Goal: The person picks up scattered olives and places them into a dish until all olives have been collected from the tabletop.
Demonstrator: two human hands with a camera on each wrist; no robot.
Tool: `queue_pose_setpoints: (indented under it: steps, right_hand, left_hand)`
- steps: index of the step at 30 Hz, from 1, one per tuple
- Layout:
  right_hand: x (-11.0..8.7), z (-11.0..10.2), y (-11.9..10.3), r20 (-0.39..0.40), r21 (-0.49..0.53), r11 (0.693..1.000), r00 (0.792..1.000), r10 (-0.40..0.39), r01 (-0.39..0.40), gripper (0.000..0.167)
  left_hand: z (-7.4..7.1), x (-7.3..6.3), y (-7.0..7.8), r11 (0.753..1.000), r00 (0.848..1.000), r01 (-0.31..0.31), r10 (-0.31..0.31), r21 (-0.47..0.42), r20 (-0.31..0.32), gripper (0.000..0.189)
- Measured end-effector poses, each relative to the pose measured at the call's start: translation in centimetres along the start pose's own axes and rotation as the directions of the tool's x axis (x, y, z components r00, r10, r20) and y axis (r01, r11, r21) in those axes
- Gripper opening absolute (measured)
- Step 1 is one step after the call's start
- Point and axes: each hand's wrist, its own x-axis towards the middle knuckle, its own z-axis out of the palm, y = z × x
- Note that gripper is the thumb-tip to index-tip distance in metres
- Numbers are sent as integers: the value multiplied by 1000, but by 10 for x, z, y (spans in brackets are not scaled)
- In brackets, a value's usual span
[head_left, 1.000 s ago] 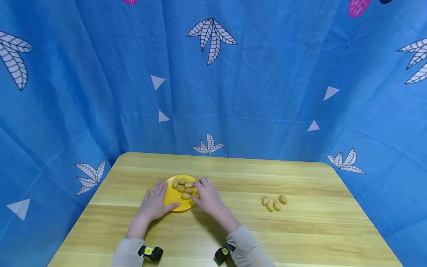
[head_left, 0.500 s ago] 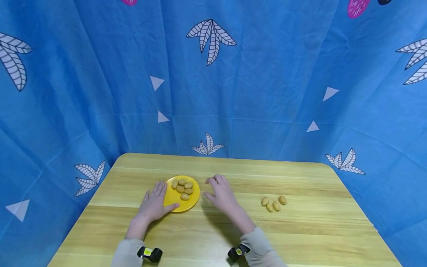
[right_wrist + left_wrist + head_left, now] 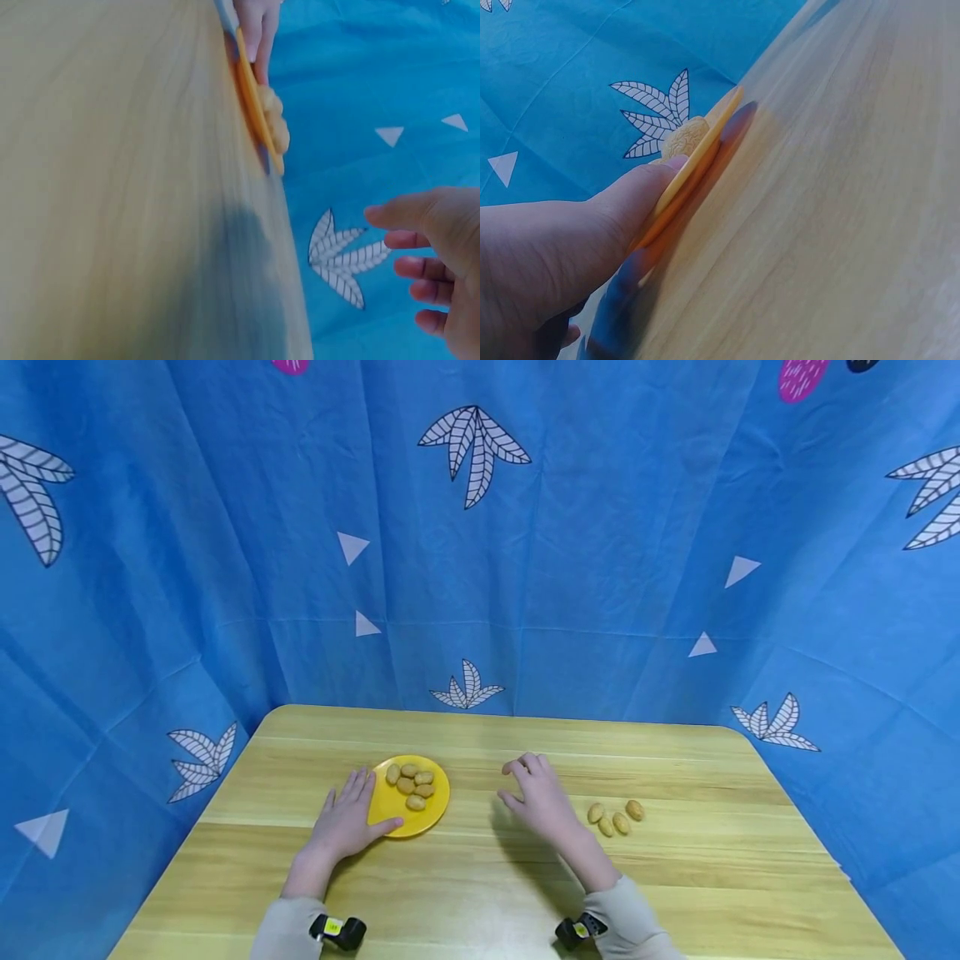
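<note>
Evidently midway between two clusters

Judging by the layout, the step in hand is a crossing between a round yellow plate [image 3: 433,808] bearing six visible tan, oval, wrinkled nuts [image 3: 406,785] and a loose group of four similar nuts [image 3: 621,823] farther right on the pale, wood-grained table [image 3: 465,893]. Which way any nut is meant to travel cannot be told from this pose. If the person's right hand [image 3: 540,797] is bare, the next move would call for a reach to the right, a drop to the tabletop and a pinch on one nut without nudging its close neighbours; if it carries one, a gentle release.

That hand hovers above the table, touching nothing around it, fingers bent and thumb a little apart from the forefinger. No nut shows between them in the head or right wrist view, though one could be hidden inside the curl, so I cannot tell. The plate lies to the left of these fingertips; the loose group lies to the right, nearer the wrist than the tips.

Meanwhile the left hand [image 3: 347,820] lies at the plate's left side, fingers straight and spread, thumb resting over the near rim, with hold of no nut. It appears to be steadying the plate.
</note>
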Motion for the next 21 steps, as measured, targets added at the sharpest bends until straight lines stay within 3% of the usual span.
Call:
queue_pose_setpoints:
  steps: [15, 21]
  right_hand:
    - [-39, -18, 48, -80, -41, 993, 991, 109, -112, 34]
    - [-51, -28, 64, -52, -45, 977, 977, 205, -207, 34]
  left_hand:
    - [1, 1, -1, 1000, 1000, -1, 1, 3, 11, 103]
    - [-1, 0, -1, 1000, 1000, -2, 2, -4, 7, 102]
